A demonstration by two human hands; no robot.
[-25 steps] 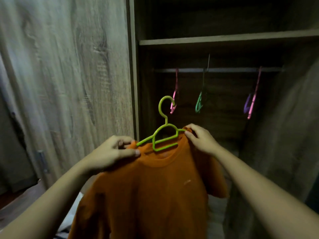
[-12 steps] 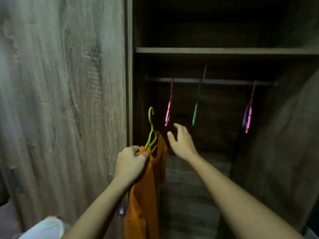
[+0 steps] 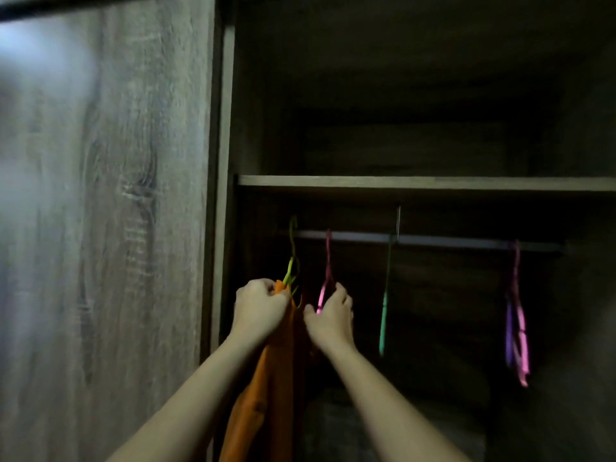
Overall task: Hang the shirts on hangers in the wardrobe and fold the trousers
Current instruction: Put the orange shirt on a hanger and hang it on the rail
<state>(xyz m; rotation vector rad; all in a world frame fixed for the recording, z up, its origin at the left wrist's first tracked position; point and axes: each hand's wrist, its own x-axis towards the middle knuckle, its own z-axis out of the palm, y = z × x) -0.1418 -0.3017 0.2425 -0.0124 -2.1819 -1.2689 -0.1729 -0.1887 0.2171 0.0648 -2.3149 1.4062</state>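
An orange shirt (image 3: 270, 388) hangs edge-on from a green hanger (image 3: 290, 261), whose hook reaches up to the left end of the wardrobe rail (image 3: 433, 239). My left hand (image 3: 258, 306) grips the shirt's shoulder on the hanger. My right hand (image 3: 331, 316) is just right of the shirt, fingers curled around the lower part of an empty pink hanger (image 3: 326, 275) on the rail. Whether the green hook rests on the rail I cannot tell in the dark.
A closed wooden wardrobe door (image 3: 106, 228) fills the left. A shelf (image 3: 416, 182) runs above the rail. Further right on the rail hang an empty green hanger (image 3: 385, 315) and pink and purple hangers (image 3: 516, 315). The wardrobe interior is dark.
Both hands rose into the wardrobe. My left hand lifted the shirt and hanger up to the rail; my right hand, open before, closed on the pink hanger. The view tilted upward.
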